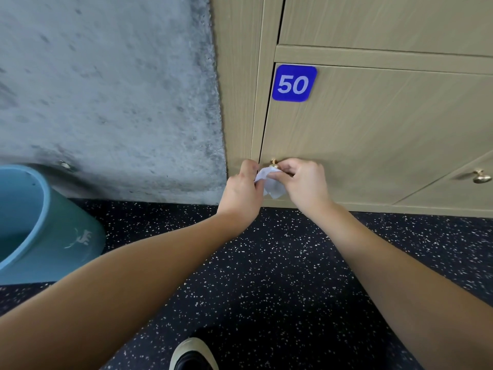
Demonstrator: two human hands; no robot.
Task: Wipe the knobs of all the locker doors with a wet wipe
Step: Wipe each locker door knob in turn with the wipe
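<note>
A small brass knob (273,163) sticks out near the lower left corner of the beige locker door (373,134) marked with a blue plate "50" (294,83). A crumpled white wet wipe (272,182) hangs just below the knob, held between both hands. My left hand (244,188) pinches its left edge, and my right hand (304,182) pinches its right side, fingers close beside the knob. A second brass knob (481,177) shows on the neighbouring door at the far right.
A blue plastic bucket (34,222) stands on the dark speckled floor (280,276) at the left, against a rough grey concrete wall (106,89). A shoe (193,355) shows at the bottom edge. Another locker door (386,20) sits above door 50.
</note>
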